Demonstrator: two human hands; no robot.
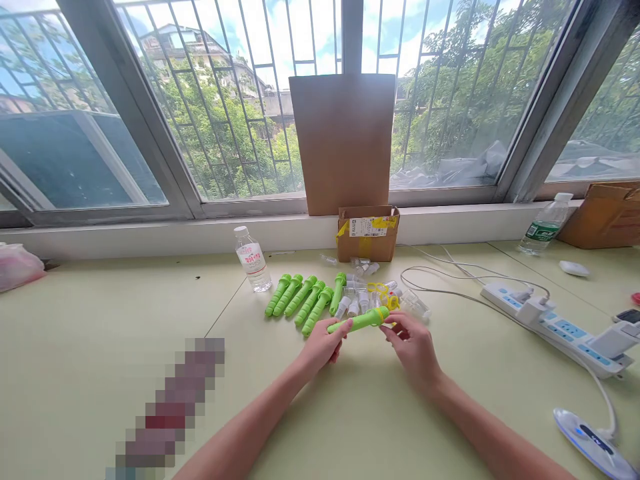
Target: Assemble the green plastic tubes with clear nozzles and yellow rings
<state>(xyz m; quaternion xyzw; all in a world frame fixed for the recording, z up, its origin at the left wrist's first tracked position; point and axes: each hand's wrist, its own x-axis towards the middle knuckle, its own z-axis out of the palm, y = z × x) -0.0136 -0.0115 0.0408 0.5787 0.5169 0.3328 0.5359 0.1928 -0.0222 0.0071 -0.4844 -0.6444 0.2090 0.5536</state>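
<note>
My left hand [324,343] is closed around the lower part of a green plastic tube [357,323], held tilted above the table. A yellow threaded ring [379,314] sits near the tube's upper end. At that end my right hand [411,339] has its thumb and fingertips pinched together on the tube. Just beyond my hands lie several similar green tubes [301,295], side by side. To their right is a loose heap of small clear bottles with white caps [353,307]. Among them are yellow plastic pieces [379,288].
A water bottle [253,260] stands left of the tubes. An opened small cardboard box [367,243] is behind the heap, with a tall cardboard sheet [345,143] against the window. Rightward are a power strip [555,327] with cables, another bottle [545,227] and a white device [593,440].
</note>
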